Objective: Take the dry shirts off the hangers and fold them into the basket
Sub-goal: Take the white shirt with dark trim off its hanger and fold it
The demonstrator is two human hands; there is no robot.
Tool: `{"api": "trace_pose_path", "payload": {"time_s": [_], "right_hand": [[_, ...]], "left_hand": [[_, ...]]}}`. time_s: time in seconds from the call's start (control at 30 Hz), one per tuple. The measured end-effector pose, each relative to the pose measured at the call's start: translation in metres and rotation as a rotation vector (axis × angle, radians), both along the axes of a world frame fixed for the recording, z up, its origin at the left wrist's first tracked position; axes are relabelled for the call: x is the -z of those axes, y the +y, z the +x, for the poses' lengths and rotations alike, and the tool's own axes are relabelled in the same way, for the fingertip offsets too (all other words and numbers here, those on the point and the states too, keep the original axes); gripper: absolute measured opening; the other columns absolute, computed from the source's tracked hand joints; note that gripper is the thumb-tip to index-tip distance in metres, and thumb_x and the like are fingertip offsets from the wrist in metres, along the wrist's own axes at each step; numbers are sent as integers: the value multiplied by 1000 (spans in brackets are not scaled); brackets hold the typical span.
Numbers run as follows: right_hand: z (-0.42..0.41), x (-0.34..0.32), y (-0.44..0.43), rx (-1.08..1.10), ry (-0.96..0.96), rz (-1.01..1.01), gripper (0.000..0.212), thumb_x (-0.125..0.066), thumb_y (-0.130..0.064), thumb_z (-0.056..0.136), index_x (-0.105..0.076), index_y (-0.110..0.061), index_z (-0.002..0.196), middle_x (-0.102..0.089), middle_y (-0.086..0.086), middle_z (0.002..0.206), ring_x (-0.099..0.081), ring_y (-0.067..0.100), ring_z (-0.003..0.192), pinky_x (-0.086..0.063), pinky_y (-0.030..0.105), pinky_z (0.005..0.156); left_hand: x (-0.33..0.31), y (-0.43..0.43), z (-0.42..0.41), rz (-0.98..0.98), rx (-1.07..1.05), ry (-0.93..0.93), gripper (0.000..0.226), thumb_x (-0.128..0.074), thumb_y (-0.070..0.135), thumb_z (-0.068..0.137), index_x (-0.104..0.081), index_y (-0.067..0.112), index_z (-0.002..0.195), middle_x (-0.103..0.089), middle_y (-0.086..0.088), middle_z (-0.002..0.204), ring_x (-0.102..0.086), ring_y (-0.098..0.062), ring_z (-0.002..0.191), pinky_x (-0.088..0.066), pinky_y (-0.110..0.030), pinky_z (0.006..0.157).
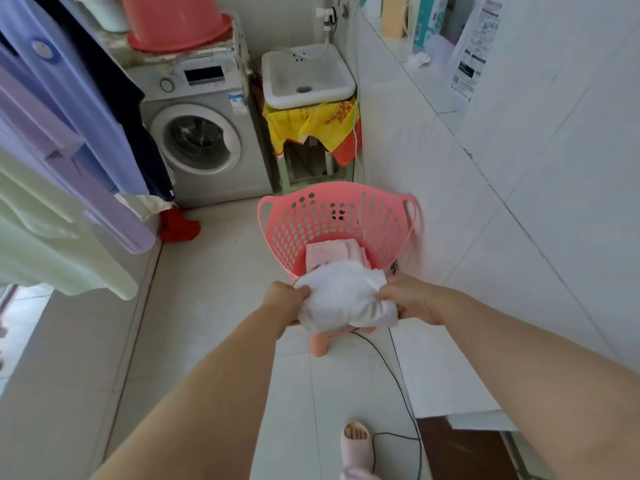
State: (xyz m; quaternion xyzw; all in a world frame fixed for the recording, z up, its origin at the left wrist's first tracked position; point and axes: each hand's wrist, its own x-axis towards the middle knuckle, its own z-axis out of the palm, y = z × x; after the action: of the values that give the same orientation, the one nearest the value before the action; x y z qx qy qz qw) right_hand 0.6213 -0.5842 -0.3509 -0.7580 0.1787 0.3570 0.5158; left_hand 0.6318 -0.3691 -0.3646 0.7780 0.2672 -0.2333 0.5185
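A folded white shirt (346,296) hangs between my two hands, right over the near rim of the pink perforated basket (332,216). My left hand (285,301) grips its left edge and my right hand (407,301) grips its right edge. Inside the basket lies a folded pale pink garment (329,252). The basket stands on a low pink stool (320,342). Along the left hang several shirts: a pale green one (52,237), a lilac one (69,161), a light blue one (79,88) and a dark navy one (114,88).
A grey washing machine (204,133) stands at the back with a red basin (176,22) on top. Beside it is a white sink (306,76). A red cloth (178,226) lies on the floor. A black cable (398,375) trails past my slippered foot (356,441). A white tiled wall runs along the right.
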Motion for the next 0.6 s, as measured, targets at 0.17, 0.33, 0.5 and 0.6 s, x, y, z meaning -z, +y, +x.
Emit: {"api": "trace_pose_path", "payload": {"time_s": [0.17,0.33,0.5,0.6], "right_hand": [[-17,31,1,26,64,-197,42,-44,-4,92,-38,0,133,-56,20,119,-57,30,97,-51,42,89],[-21,38,1,88,85,-186,59,-44,-7,93,-20,-6,147,-48,19,130,-55,30,102,-51,41,91],[-14,31,-9,132,66,-133,42,-45,-8,86,-44,-1,128,-57,19,121,-58,30,98,-51,41,89],[-9,21,-7,82,-112,-279,43,-49,-13,88,-43,-6,130,-54,15,126,-54,29,99,-47,35,79]], "left_hand": [[5,-6,-18,-107,151,131,69,-69,35,85,-30,19,140,-54,-11,127,-65,-25,97,-57,-29,58],[21,-15,-35,329,869,77,104,-82,22,70,-17,39,149,-22,-5,142,-44,-33,126,-48,-41,98],[15,-25,-24,595,838,-235,31,-52,12,82,-58,17,113,-50,-10,116,-54,-30,102,-49,-38,79],[4,-29,-10,671,881,-213,23,-50,22,84,-61,18,104,-52,-3,114,-46,-25,108,-43,-36,83]]}}
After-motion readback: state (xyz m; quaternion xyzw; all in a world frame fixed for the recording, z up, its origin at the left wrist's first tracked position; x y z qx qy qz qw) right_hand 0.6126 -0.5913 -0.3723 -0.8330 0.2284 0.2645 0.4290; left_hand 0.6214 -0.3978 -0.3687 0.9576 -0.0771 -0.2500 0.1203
